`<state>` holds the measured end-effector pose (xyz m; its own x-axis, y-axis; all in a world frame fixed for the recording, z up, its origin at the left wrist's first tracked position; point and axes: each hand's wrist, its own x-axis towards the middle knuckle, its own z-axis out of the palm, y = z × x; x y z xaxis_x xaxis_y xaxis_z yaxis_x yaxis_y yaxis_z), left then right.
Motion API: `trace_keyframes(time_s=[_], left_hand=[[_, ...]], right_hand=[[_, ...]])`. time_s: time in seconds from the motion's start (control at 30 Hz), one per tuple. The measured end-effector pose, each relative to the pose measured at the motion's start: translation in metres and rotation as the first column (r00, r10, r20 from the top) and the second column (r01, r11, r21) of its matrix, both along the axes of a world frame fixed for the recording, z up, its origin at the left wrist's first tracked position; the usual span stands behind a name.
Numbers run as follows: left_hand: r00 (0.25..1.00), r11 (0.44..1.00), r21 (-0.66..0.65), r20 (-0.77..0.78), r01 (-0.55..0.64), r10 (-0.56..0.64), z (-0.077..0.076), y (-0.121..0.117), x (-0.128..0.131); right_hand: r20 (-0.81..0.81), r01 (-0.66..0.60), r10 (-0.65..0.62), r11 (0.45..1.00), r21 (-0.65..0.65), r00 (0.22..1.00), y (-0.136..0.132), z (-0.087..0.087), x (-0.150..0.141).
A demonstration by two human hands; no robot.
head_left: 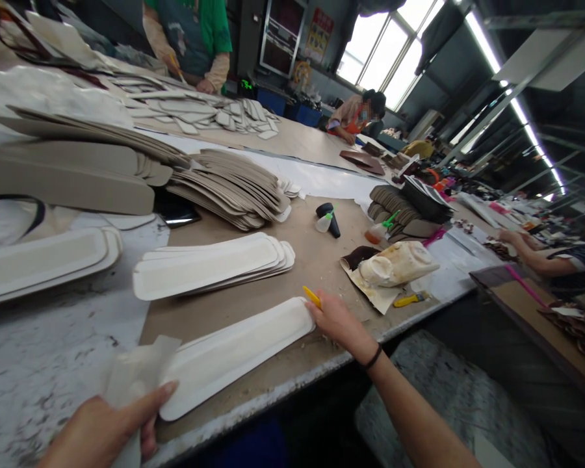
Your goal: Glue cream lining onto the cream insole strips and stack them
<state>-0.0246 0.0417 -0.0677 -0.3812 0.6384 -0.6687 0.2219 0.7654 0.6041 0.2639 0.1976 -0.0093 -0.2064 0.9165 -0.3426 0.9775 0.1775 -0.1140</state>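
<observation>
A small stack of long, round-ended white panels (244, 344) lies in front of me near the table's edge. My right hand (338, 323) is closed around a yellow-handled tool (312, 297) at the stack's far right end; its working end is hidden, and a dark band circles the wrist. At the near left end, my left hand (112, 422) pinches a translucent whitish strip (139, 369), its thumb beside the top panel's end. Behind is a fanned stack of similar white panels (209, 263). A yellow-handled brush (409, 299) lies to the right.
Grey-brown panels (234, 185) are piled farther back. A stained plastic container (400, 263) lies on its side near small squeeze bottles (377, 231). More white panels (43, 263) are at left. Across the table, a person in a green top (214, 32) works; others sit farther off.
</observation>
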Motion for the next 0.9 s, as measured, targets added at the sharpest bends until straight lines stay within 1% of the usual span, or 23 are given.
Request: trace_keyframes(time_s=[0.07,0.13,0.2,0.27,0.33,0.4,0.47,0.57,0.63,0.7,0.8,0.87,0.9], left_hand=[[1.000,1.000,0.013,0.030,0.005,-0.005,0.009,0.001,0.003],[0.991,0.997,0.040,0.120,-0.067,0.061,0.018,0.000,0.006],[0.966,0.987,0.069,0.227,-0.144,0.125,0.026,-0.001,0.009],[0.936,0.977,0.088,0.317,-0.193,0.156,0.032,-0.003,0.010],[0.897,0.965,0.082,0.395,-0.249,0.198,0.036,-0.005,0.009],[0.848,0.950,0.065,0.471,-0.307,0.242,0.038,-0.008,0.006],[0.814,0.937,0.068,0.519,-0.342,0.260,0.041,-0.011,0.002],[0.806,0.935,0.074,0.532,-0.348,0.258,0.044,-0.015,-0.003],[0.781,0.925,0.067,0.561,-0.374,0.275,0.045,-0.016,-0.007],[0.712,0.895,0.051,0.627,-0.444,0.317,0.047,-0.015,-0.011],[0.590,0.823,0.029,0.711,-0.568,0.382,0.051,-0.007,-0.018],[0.550,0.787,0.024,0.729,-0.616,0.408,0.056,0.004,-0.023],[0.542,0.776,0.032,0.734,-0.630,0.409,0.058,0.011,-0.026]], right_hand=[[-0.012,0.007,-0.007,1.000,0.013,1.000,-0.003,-0.003,0.001],[-0.027,0.000,0.000,1.000,0.009,1.000,-0.007,-0.006,0.001],[-0.058,0.009,-0.008,1.000,0.017,0.998,-0.010,-0.010,0.002],[-0.153,0.032,-0.028,0.999,0.025,0.988,-0.011,-0.012,0.005],[-0.313,0.071,-0.065,0.997,0.008,0.948,-0.011,-0.012,0.007],[-0.477,0.129,-0.144,0.990,-0.064,0.867,-0.012,-0.009,0.009],[-0.584,0.192,-0.278,0.960,-0.206,0.763,-0.016,-0.003,0.008],[-0.634,0.214,-0.478,0.867,-0.450,0.608,-0.024,0.006,0.004],[-0.641,0.199,-0.564,0.810,-0.552,0.521,-0.028,0.010,-0.001],[-0.665,0.172,-0.615,0.776,-0.607,0.424,-0.030,0.010,-0.005],[-0.697,0.107,-0.664,0.741,-0.663,0.271,-0.024,0.009,-0.013],[-0.703,0.080,-0.685,0.725,-0.685,0.192,-0.016,0.008,-0.020],[-0.705,0.069,-0.689,0.721,-0.689,0.166,-0.010,0.009,-0.024]])
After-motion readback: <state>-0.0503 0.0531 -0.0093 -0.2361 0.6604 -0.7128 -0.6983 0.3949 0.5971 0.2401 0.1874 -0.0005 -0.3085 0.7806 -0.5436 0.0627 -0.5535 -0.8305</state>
